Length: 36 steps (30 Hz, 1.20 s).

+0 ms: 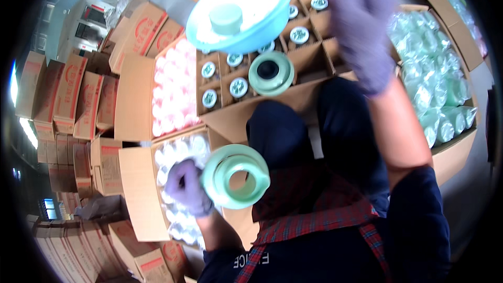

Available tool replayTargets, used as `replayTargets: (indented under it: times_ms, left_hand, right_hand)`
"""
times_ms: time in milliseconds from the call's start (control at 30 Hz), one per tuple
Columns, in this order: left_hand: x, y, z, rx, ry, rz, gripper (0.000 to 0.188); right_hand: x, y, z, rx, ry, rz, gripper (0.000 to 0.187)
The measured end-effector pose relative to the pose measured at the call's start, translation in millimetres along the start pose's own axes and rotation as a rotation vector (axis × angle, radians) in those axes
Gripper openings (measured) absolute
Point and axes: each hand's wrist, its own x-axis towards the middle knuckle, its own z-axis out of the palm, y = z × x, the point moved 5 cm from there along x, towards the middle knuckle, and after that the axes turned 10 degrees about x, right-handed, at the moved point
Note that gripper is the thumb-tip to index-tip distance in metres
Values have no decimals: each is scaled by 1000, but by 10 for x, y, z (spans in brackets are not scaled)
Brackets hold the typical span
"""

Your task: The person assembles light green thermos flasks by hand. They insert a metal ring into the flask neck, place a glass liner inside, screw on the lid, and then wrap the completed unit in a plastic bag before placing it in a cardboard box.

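Note:
My left hand, in a lavender glove, is closed on the side of a pale green plastic ring with a pouring lip. The ring has a wide opening through its middle. My right hand, gloved alike, is reaching over the far right of a divided cardboard box; motion smears its fingers. Upright items with round white, green-marked tops stand in several compartments. Another green collar with a black centre sits at the box's near side. A light blue basin holds white pieces and a pale green cap.
Open cartons flank me: pink wrapped pieces and clear-wrapped whitish pieces at left, green bagged pieces at right. Stacked cardboard boxes fill the far left. My knees are close to the divided box.

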Motion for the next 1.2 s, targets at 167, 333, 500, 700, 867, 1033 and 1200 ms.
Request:
replayTargets:
  times_ms: [167,333,500,700,867,1033,1200]
  left_hand:
    - [-46,483,1,-365,331,298,16]
    - [-223,430,534,-642,154,283,12]
    - [-410,238,717,-447,185,83,9]
    - [-327,191,675,-567,298,26,24]
    - [-612,605,1167,-754,-102,245,4]
    - [-480,340,1081,-270,-350,207,37]
    - [-350,667,1530,-256,-523,391,46]
  right_hand:
    - [-37,779,1266,-247,-330,123,30]
    - [-571,1102,1244,-520,-691,344,31]
    - [-695,557,708,-612,-489,435,76]
    - [-1706,-624,-71,391,-758,1134,56]
    - [-1379,-209,-277,604,-89,1156,43]
    - [-999,-414,-336,319,-531,351,16]
    - [-1123,-500,-17,617,-923,398,19]
